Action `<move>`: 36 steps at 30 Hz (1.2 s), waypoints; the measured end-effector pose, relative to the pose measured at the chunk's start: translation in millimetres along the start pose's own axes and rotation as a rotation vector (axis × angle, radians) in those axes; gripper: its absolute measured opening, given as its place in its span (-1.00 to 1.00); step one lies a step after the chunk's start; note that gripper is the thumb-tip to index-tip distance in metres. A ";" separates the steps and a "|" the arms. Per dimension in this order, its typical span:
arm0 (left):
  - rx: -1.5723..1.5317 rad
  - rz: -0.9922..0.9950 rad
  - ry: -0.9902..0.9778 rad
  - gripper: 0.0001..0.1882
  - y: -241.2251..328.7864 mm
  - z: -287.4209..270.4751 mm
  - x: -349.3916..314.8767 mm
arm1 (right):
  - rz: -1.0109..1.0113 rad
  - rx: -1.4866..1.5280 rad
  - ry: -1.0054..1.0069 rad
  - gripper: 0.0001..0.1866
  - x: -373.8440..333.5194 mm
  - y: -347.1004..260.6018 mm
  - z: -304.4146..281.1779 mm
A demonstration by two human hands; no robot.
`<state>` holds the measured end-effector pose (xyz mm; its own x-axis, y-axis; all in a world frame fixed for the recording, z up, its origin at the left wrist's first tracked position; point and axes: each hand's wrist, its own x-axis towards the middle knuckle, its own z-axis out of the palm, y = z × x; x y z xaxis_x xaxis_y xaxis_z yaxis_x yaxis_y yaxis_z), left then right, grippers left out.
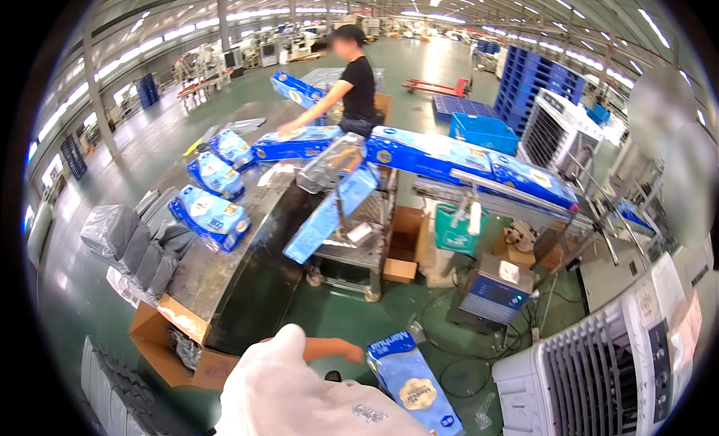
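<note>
Feed from the head camera, as I read it at my end: my left hand (353,352) reaches across from the white sleeve (277,353) to the left edge of a long blue package (416,391). The package sits low at centre, slanting down to the right, over the green floor (329,312). Grip, left: I cannot tell how far the fingers are open, nor whether they hold the package or are just beside it. Grip, right: out of view, state unknown to me.

Ahead and left, the surface (221,286) carries more blue bags (210,217); grey wrapped bundles (138,249) stand by its left edge, an open cardboard box (153,353) at its near end. Beyond, a co-worker (359,88) in a black top has one hand at another blue pack (296,144). Lower right: a slatted white air cooler (599,368)
</note>
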<state>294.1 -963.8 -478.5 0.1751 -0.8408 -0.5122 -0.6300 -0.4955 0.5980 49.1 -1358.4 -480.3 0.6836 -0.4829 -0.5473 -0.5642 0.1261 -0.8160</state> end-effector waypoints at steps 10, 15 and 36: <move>-1.057 -0.577 1.192 -0.77 -52.0 104.7 -323.5 | -0.007 -0.199 -0.403 -0.79 69.2 -85.0 243.9; -1.770 -0.853 0.981 -0.76 -32.5 159.2 -382.5 | -0.594 -0.261 -0.621 -0.84 114.8 -171.5 455.0; -1.518 -1.008 2.390 -0.58 -261.2 22.2 -586.6 | -0.685 -0.281 -1.304 -0.68 -110.2 -318.2 1146.0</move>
<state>339.2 -336.3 -347.8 0.2744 0.8747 -0.3996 0.1526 0.3707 0.9161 683.9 -352.3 -373.8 0.6813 0.7319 0.0151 0.0631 -0.0382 -0.9973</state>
